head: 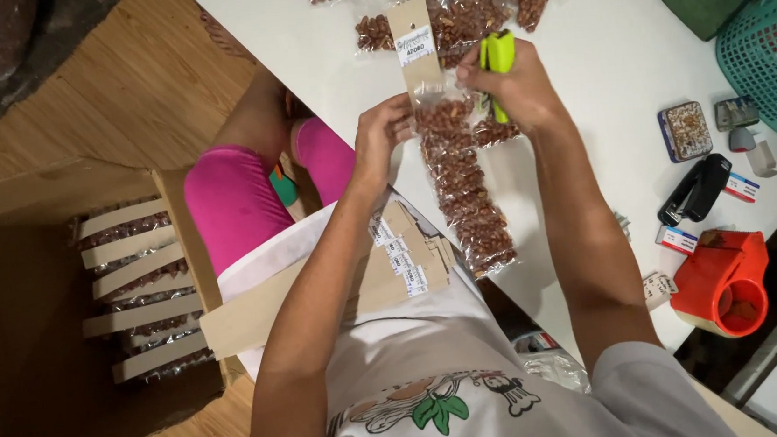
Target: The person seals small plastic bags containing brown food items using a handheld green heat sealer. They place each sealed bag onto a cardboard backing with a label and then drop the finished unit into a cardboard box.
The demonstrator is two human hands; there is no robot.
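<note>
My left hand [383,135] pinches the top of a long clear bag of brown nuts [460,184] that lies across the white table [599,50]. A tan card header [416,47] stands up from the bag's top. My right hand [516,90] grips a lime-green stapler [497,54] right beside that header. On my lap rests a stack of tan card headers with white labels [406,254].
Several filled nut bags [472,0] lie at the table's far side. A cardboard box [132,288] at my left holds finished packs. At right sit a black stapler [695,190], an orange tape dispenser [727,283], a small tin [684,131] and a teal basket [773,58].
</note>
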